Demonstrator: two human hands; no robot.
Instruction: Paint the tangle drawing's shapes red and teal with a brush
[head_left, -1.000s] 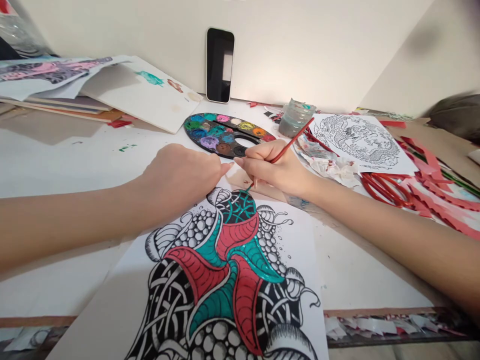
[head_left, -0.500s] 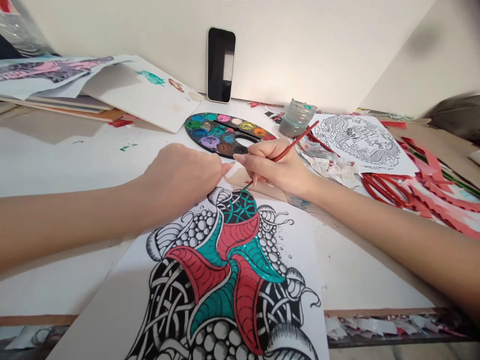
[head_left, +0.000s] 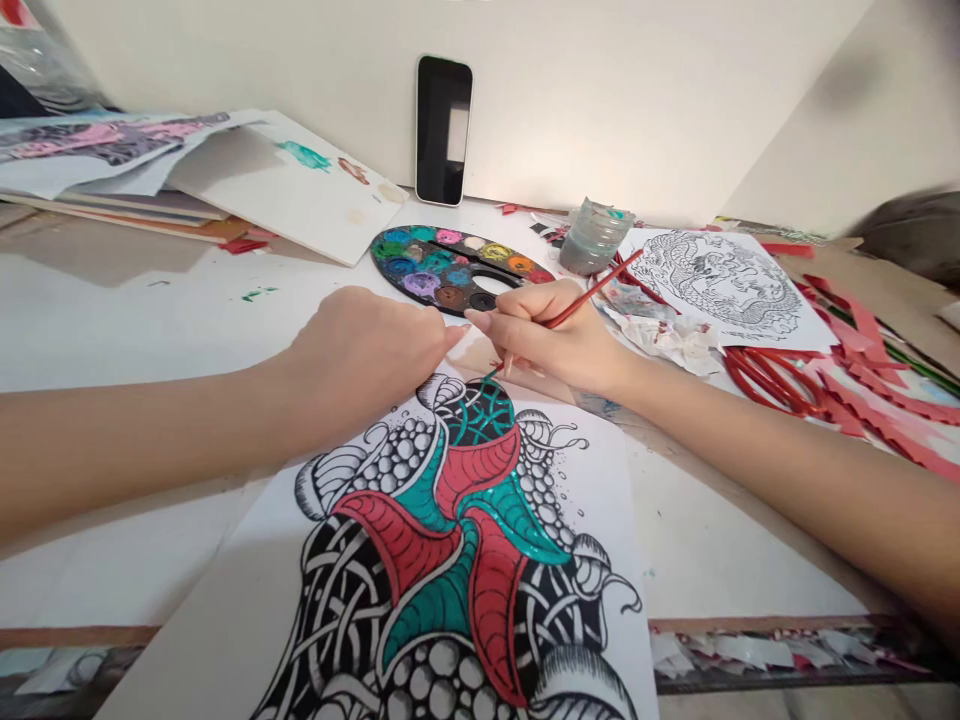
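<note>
My right hand (head_left: pixel 551 335) pinches a thin red-handled paintbrush (head_left: pixel 592 300), whose tip sits at the top of the inked drawing (head_left: pixel 450 530). Whether the tip touches the paper is hard to tell. That drawing is a black-and-white tangle pattern with glossy red and teal painted shapes. Beside the right hand, my left hand (head_left: pixel 367 355) rests with its fingers closed, holding nothing, just above the sheet's top edge. Its fingertips point at my right hand. Behind both hands lies a black oval palette (head_left: pixel 382 255) of several colours.
A jar of cloudy grey water (head_left: pixel 596 240) stands behind my right hand. Further right are a dragon line drawing (head_left: pixel 724 285), crumpled tissue (head_left: pixel 660 338), red-handled scissors (head_left: pixel 765 380) and cut red paper (head_left: pixel 885 400). A phone (head_left: pixel 444 130) leans on the wall; papers and boards (head_left: pixel 97 150) are stacked left.
The brush has swung slightly, its handle end moving right and its tip moving left. My left hand stays almost still.
</note>
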